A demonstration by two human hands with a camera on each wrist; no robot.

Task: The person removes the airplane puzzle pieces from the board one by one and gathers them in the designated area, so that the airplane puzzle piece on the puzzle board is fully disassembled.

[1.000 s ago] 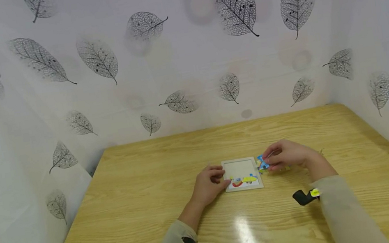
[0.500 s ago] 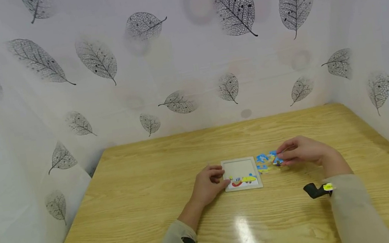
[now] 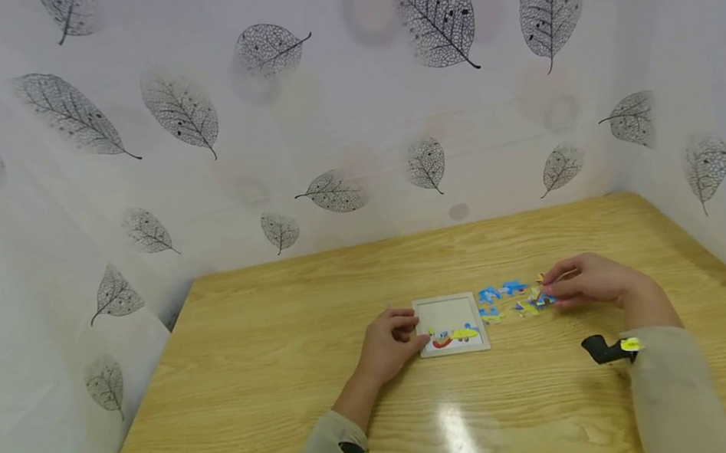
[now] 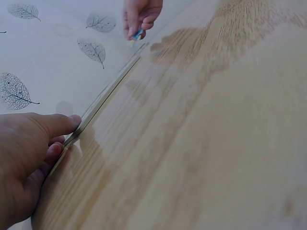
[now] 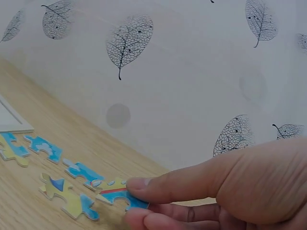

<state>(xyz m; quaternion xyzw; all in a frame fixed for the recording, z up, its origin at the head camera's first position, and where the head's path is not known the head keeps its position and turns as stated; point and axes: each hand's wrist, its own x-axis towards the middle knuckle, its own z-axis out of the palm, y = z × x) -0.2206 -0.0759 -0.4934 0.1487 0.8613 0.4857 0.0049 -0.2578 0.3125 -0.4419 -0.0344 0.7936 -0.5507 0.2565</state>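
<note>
My left hand (image 3: 389, 340) holds the left edge of a square white puzzle frame (image 3: 455, 350); in the left wrist view the thumb (image 4: 60, 123) lies on the rim with the fingertips at its side. Joined pieces with a yellow and red picture fill the frame's near part. To the right, my right hand (image 3: 593, 279) pinches a blue, yellow and red puzzle piece (image 5: 120, 194) between thumb and fingers. Several loose puzzle pieces lie between the hand and the frame, among them a yellow and blue one (image 5: 72, 208) and a blue one (image 5: 44, 147).
Everything rests on a wood-grain table (image 3: 263, 310). Behind it and at both sides hangs a white curtain (image 3: 346, 105) printed with dark leaves. A black wrist camera (image 3: 606, 349) sits on the right sleeve, another on the left.
The right hand has moved right, away from the frame, and loose pieces now lie spread out where it was. The left hand and the frame have stayed put.
</note>
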